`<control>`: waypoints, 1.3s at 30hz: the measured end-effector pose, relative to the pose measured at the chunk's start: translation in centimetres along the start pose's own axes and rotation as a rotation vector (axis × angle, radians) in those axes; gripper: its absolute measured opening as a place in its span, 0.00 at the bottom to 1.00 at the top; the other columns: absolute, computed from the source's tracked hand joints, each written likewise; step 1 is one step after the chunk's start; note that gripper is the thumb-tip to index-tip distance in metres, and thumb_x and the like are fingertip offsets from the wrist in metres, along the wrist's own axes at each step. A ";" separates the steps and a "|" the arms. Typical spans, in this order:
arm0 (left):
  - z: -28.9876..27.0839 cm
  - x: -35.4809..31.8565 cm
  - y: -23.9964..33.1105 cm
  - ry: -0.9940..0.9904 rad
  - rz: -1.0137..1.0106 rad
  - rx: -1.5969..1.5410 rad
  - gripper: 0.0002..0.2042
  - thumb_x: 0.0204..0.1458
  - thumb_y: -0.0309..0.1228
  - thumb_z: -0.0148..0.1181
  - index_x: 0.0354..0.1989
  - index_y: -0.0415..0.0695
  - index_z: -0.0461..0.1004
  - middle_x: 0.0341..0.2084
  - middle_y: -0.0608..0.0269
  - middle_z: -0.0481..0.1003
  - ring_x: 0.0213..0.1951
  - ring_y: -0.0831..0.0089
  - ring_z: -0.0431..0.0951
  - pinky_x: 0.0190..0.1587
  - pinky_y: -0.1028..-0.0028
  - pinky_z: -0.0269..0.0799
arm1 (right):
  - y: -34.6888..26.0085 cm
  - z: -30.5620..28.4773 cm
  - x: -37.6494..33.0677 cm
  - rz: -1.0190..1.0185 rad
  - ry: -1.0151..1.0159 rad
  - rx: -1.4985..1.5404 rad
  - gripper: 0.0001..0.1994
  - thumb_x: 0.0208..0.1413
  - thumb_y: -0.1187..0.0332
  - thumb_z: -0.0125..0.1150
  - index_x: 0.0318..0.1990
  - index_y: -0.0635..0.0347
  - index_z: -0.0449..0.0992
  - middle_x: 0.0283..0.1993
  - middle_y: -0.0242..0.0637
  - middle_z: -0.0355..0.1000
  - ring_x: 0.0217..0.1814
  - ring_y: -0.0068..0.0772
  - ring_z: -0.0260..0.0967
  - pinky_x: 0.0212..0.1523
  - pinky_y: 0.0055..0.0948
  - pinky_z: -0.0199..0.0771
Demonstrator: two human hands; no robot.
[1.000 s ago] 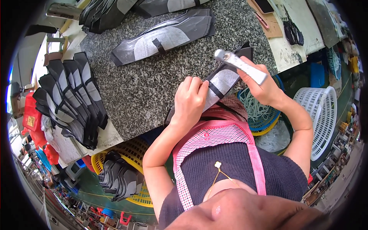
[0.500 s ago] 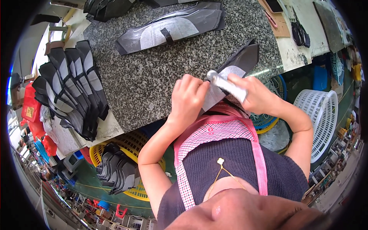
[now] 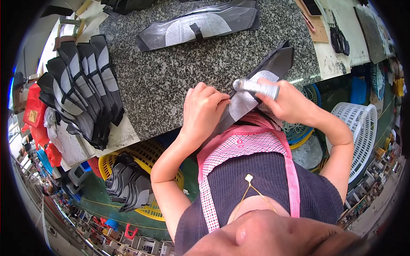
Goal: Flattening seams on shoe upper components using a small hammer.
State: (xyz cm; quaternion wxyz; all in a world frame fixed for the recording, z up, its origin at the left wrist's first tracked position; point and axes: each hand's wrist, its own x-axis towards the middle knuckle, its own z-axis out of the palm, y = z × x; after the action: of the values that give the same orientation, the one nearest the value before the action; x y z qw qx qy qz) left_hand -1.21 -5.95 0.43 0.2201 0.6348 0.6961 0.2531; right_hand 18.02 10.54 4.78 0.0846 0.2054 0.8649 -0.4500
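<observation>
At the front edge of the stone slab, a black sheet piece with a rounded whitish patch [image 3: 242, 105] slants across, its lower part hanging over my apron. My right hand [image 3: 287, 99] is closed around a silver metal hammer [image 3: 256, 87], whose round head rests on or just above the piece's edge; its handle is hidden. Thumb and fingertips of my left hand [image 3: 203, 106] are pinched at the piece's left edge, beside the hammer's face. Farther back lies a small stack of similar pieces [image 3: 198, 26] with a short black strap on top.
Bundled black-and-grey pieces [image 3: 87, 85] fan out at the left of the granite slab [image 3: 149, 85]. Below the table, a yellow basket [image 3: 149, 151] holds more bundles. White baskets [image 3: 356, 128] stand at the right. A phone [image 3: 310, 6] and black straps [image 3: 339, 40] lie back right.
The hammer head has swung to a more level angle. My left hand has shifted slightly left, its fingertips still at the piece's edge. The whole view has moved a little.
</observation>
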 end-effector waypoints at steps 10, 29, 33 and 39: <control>-0.5 -1.0 -0.5 0.070 0.014 0.003 0.06 0.43 0.28 0.68 0.30 0.44 0.81 0.27 0.67 0.76 0.36 0.64 0.73 0.39 0.65 0.69 | -1.7 1.3 0.1 -0.009 -0.174 -0.203 0.10 0.58 0.72 0.54 0.44 0.65 0.65 0.22 0.56 0.71 0.31 0.63 0.74 0.32 0.53 0.72; 2.7 3.9 0.8 0.167 0.318 0.224 0.10 0.41 0.24 0.61 0.34 0.40 0.77 0.30 0.62 0.72 0.36 0.64 0.73 0.37 0.68 0.73 | 0.7 -1.1 -1.2 0.053 0.283 0.131 0.11 0.56 0.76 0.53 0.46 0.66 0.69 0.31 0.57 0.74 0.37 0.64 0.74 0.33 0.48 0.72; 2.4 6.2 0.6 0.186 0.225 0.043 0.07 0.42 0.27 0.67 0.30 0.40 0.79 0.27 0.62 0.74 0.37 0.62 0.73 0.39 0.67 0.73 | 2.4 0.0 -1.1 0.004 0.191 -0.144 0.11 0.56 0.75 0.52 0.46 0.66 0.65 0.26 0.59 0.72 0.33 0.67 0.72 0.34 0.57 0.70; 1.6 4.2 1.5 0.069 0.315 0.327 0.11 0.42 0.25 0.63 0.36 0.38 0.79 0.31 0.62 0.73 0.38 0.64 0.72 0.40 0.66 0.72 | 2.5 -2.1 -0.9 -0.003 0.336 0.011 0.10 0.60 0.75 0.53 0.47 0.68 0.67 0.28 0.55 0.68 0.34 0.67 0.69 0.31 0.43 0.69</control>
State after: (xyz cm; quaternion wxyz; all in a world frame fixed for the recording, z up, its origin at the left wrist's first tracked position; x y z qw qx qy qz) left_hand 0.58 -1.50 0.20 0.0483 0.7538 0.6272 0.1898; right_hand 19.99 13.33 4.43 -0.0630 0.2768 0.8648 -0.4142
